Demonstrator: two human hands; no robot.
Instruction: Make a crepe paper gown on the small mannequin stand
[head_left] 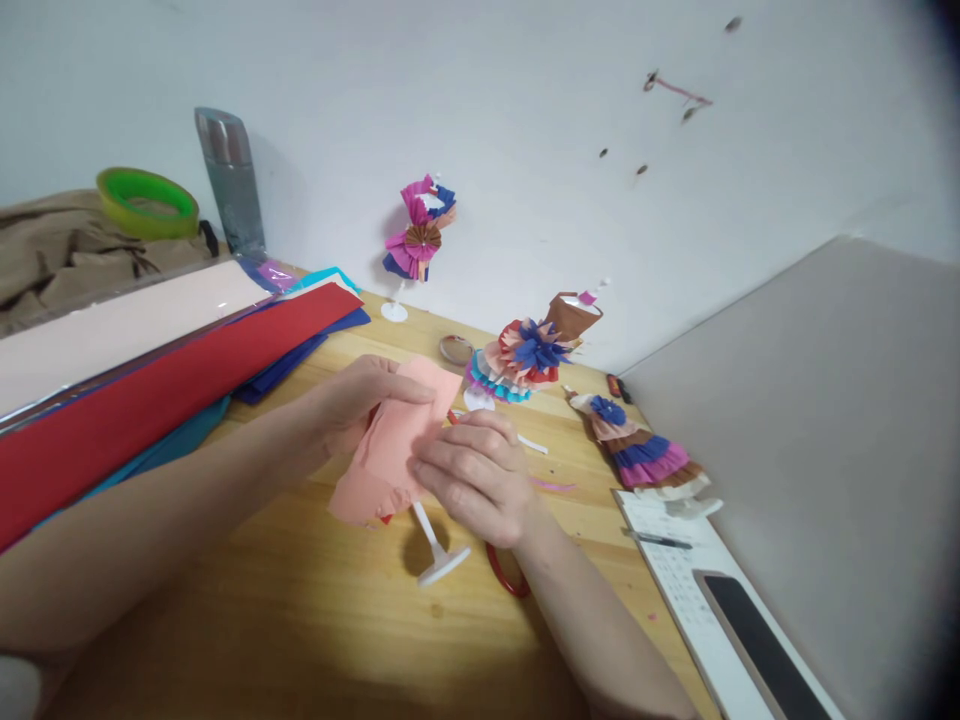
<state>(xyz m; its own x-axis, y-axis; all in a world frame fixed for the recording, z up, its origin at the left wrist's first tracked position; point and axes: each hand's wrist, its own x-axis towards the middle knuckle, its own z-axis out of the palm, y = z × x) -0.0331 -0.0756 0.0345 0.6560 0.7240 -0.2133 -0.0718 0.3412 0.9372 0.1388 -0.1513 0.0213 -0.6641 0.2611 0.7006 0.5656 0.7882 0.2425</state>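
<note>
Both my hands hold a piece of salmon-pink crepe paper (pixel 390 450) above the wooden table (pixel 300 610). My left hand (pixel 360 400) grips its upper left part. My right hand (pixel 480 480) pinches its right edge. Under the paper a small white stand (pixel 439 555) with a round base sticks out; its top is hidden by the paper. A bit of red shows beneath the paper.
Paper sheets, pink (pixel 112 325), red (pixel 157 400) and blue, lie at the left. Paper dress figures (pixel 525 355), (pixel 645 455), (pixel 420 235) stand or lie near the wall. Red scissors handle (pixel 504 572) lies under my right wrist. A phone (pixel 757 640), pen and notepad (pixel 675 560) are at right. Metal flask (pixel 231 180) and green tape roll (pixel 146 203) are behind.
</note>
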